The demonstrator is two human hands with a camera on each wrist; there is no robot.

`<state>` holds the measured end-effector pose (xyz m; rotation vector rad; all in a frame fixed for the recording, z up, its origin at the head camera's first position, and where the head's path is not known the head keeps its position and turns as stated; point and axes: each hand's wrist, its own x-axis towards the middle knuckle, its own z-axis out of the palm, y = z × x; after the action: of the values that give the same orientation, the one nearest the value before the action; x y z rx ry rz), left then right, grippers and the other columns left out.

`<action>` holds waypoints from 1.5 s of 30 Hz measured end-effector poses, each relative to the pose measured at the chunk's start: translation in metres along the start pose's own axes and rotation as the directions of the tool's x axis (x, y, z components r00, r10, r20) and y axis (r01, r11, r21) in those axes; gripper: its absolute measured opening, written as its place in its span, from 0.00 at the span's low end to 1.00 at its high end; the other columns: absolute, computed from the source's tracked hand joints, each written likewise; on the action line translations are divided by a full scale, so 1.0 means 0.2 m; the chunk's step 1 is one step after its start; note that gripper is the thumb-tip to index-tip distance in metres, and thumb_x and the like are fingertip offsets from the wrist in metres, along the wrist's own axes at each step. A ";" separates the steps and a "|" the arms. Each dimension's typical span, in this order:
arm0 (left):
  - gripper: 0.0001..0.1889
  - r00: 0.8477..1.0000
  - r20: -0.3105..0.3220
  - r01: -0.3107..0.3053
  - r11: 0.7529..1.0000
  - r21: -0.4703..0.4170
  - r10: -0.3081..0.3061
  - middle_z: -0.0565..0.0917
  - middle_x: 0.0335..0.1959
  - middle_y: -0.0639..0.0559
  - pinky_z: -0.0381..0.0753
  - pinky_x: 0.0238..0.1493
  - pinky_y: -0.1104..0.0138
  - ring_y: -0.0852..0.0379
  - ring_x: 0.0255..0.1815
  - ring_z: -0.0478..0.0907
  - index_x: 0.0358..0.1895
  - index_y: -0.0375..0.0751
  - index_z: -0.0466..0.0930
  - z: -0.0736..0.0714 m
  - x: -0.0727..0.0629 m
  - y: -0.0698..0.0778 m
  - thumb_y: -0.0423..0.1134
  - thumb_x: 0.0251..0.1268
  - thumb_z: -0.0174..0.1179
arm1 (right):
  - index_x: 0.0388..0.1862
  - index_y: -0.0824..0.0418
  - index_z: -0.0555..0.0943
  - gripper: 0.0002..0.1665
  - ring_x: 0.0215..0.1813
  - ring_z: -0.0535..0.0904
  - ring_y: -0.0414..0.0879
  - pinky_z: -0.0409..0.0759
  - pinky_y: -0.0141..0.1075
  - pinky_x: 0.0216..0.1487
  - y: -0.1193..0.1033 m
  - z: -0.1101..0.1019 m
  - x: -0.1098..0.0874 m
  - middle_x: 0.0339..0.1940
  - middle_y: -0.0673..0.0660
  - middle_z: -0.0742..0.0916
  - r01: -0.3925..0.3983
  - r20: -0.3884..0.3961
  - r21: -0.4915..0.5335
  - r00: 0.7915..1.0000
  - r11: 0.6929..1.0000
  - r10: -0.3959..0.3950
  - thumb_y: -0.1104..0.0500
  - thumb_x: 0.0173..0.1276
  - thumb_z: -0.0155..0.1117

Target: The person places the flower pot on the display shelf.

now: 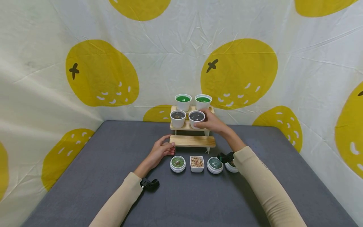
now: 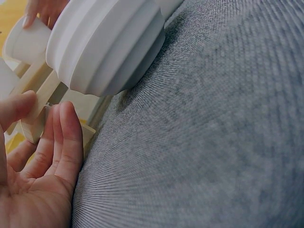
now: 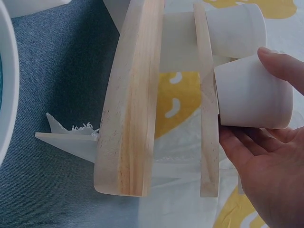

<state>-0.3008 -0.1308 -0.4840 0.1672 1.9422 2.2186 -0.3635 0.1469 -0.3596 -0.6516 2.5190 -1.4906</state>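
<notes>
A three-tier wooden stand [image 1: 193,141] stands at the back of the table. My left hand [image 1: 162,150] holds the left end of its lowest plank, thumb near the top and fingers beneath; the left wrist view shows this closely. On the middle tier, my right hand [image 1: 213,122] grips a white cup [image 1: 197,116] with dark grey contents, thumb on one side and fingers on the other. In the right wrist view the cup's base [image 3: 254,92] is at the plank, slightly tilted. To its left sits another dark-filled cup [image 1: 178,118]. Two green-filled cups [image 1: 183,101] stand on the top tier.
In front of the stand are a ribbed white bowl [image 1: 177,164] with green contents, a square white dish [image 1: 197,164] of tan bits, and a round bowl [image 1: 215,165] with dark teal contents. Another bowl [image 1: 231,167] is partly hidden by the right sleeve. Behind hangs a patterned cloth [image 1: 170,72].
</notes>
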 end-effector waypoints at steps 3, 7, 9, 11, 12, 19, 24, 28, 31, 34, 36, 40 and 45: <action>0.33 1.000 -0.002 0.003 1.000 -0.002 -0.003 0.84 0.40 0.41 0.88 0.40 0.66 0.56 0.35 0.84 0.78 0.44 0.61 0.00 0.00 0.00 0.38 0.74 0.63 | 0.73 0.66 0.61 0.44 0.61 0.75 0.55 0.75 0.41 0.61 0.00 0.00 0.00 0.65 0.66 0.76 -0.001 0.002 0.004 1.000 1.000 0.001 0.60 0.66 0.75; 0.34 1.000 -0.002 0.009 1.000 -0.006 -0.009 0.84 0.39 0.43 0.88 0.40 0.66 0.56 0.35 0.84 0.78 0.45 0.61 0.00 0.00 0.00 0.38 0.74 0.64 | 0.73 0.67 0.61 0.44 0.61 0.76 0.55 0.76 0.39 0.59 0.00 0.01 0.01 0.65 0.67 0.76 0.001 0.002 0.011 1.000 1.000 -0.001 0.60 0.67 0.74; 0.34 1.000 0.003 0.008 1.000 -0.002 -0.008 0.84 0.39 0.44 0.88 0.40 0.66 0.56 0.35 0.84 0.79 0.45 0.60 0.00 0.00 0.00 0.38 0.74 0.63 | 0.73 0.66 0.61 0.44 0.61 0.76 0.55 0.76 0.38 0.58 0.01 0.01 0.01 0.65 0.66 0.76 -0.003 -0.002 0.011 1.000 1.000 0.003 0.60 0.67 0.74; 0.35 1.000 0.006 0.008 1.000 -0.001 -0.008 0.85 0.38 0.45 0.88 0.40 0.66 0.56 0.34 0.84 0.79 0.44 0.59 0.00 0.00 0.01 0.38 0.74 0.63 | 0.73 0.66 0.61 0.43 0.61 0.76 0.55 0.77 0.38 0.58 0.01 0.01 0.01 0.65 0.66 0.76 -0.006 -0.004 0.004 1.000 1.000 0.006 0.59 0.67 0.74; 0.35 1.000 0.007 0.008 1.000 0.000 -0.008 0.84 0.37 0.45 0.88 0.40 0.66 0.56 0.34 0.84 0.79 0.44 0.59 0.00 0.00 0.01 0.39 0.74 0.63 | 0.73 0.66 0.61 0.43 0.61 0.76 0.55 0.77 0.38 0.58 0.02 0.01 0.01 0.65 0.66 0.76 -0.007 -0.003 -0.002 1.000 1.000 0.007 0.59 0.67 0.74; 0.36 1.000 0.012 0.005 1.000 -0.002 -0.005 0.84 0.37 0.45 0.88 0.40 0.66 0.57 0.34 0.84 0.80 0.43 0.58 0.00 -0.01 0.01 0.39 0.74 0.63 | 0.75 0.66 0.61 0.43 0.61 0.78 0.56 0.78 0.39 0.58 0.01 0.01 0.01 0.65 0.67 0.78 0.005 -0.003 -0.018 1.000 1.000 -0.005 0.59 0.68 0.73; 0.36 1.000 0.014 0.003 1.000 -0.003 -0.002 0.84 0.38 0.45 0.88 0.40 0.66 0.56 0.34 0.84 0.80 0.42 0.58 0.00 -0.01 0.01 0.39 0.75 0.63 | 0.76 0.65 0.61 0.43 0.62 0.79 0.56 0.81 0.38 0.57 0.01 0.02 0.02 0.66 0.67 0.79 0.014 0.002 -0.003 1.000 1.000 -0.014 0.61 0.70 0.72; 0.36 1.000 0.012 0.005 1.000 -0.002 -0.005 0.84 0.37 0.45 0.88 0.40 0.66 0.56 0.34 0.84 0.80 0.42 0.58 0.00 -0.01 0.01 0.39 0.75 0.63 | 0.79 0.66 0.58 0.45 0.62 0.80 0.58 0.83 0.39 0.57 0.01 0.03 0.02 0.67 0.69 0.79 0.036 0.013 0.022 0.999 0.999 -0.036 0.63 0.71 0.70; 0.36 1.000 0.012 0.004 1.000 0.005 -0.004 0.84 0.37 0.46 0.88 0.40 0.66 0.57 0.35 0.84 0.80 0.43 0.58 0.00 -0.01 0.01 0.39 0.75 0.63 | 0.81 0.66 0.56 0.47 0.62 0.80 0.60 0.84 0.38 0.56 0.02 0.03 0.02 0.67 0.70 0.79 0.053 0.015 0.025 0.998 0.998 -0.053 0.63 0.71 0.70; 0.36 1.000 0.012 0.002 1.000 0.010 -0.002 0.85 0.37 0.47 0.88 0.40 0.67 0.57 0.35 0.84 0.80 0.43 0.58 0.00 -0.01 0.01 0.39 0.74 0.63 | 0.81 0.65 0.56 0.48 0.62 0.80 0.60 0.84 0.38 0.56 0.02 0.03 0.01 0.67 0.70 0.79 0.066 0.011 0.018 0.998 0.998 -0.066 0.64 0.70 0.71; 0.36 1.000 0.012 0.001 1.000 0.008 -0.001 0.85 0.37 0.47 0.88 0.40 0.67 0.56 0.35 0.84 0.80 0.43 0.59 0.00 -0.01 0.01 0.39 0.74 0.63 | 0.81 0.66 0.56 0.48 0.63 0.80 0.61 0.83 0.41 0.59 0.02 0.02 0.01 0.68 0.71 0.79 0.082 0.010 0.012 0.997 0.997 -0.082 0.66 0.69 0.71; 0.35 1.000 0.012 0.002 1.000 0.004 -0.002 0.85 0.37 0.46 0.88 0.39 0.67 0.57 0.35 0.84 0.80 0.43 0.59 0.00 -0.01 0.01 0.39 0.74 0.63 | 0.80 0.70 0.55 0.48 0.66 0.78 0.65 0.79 0.48 0.65 0.03 0.02 0.01 0.69 0.74 0.78 0.121 0.017 0.006 0.992 0.993 -0.121 0.72 0.66 0.69; 0.34 1.000 0.007 0.002 1.000 -0.001 -0.002 0.85 0.37 0.45 0.88 0.39 0.67 0.57 0.33 0.84 0.79 0.43 0.60 0.00 0.00 0.00 0.38 0.74 0.64 | 0.80 0.71 0.55 0.47 0.68 0.77 0.67 0.75 0.55 0.69 0.03 0.02 0.01 0.70 0.75 0.77 0.129 0.025 0.017 0.991 0.991 -0.130 0.74 0.66 0.67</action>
<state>-0.3006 -0.1314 -0.4850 0.1729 1.9370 2.2143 -0.3651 0.1453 -0.3673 -0.8411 2.4864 -1.5302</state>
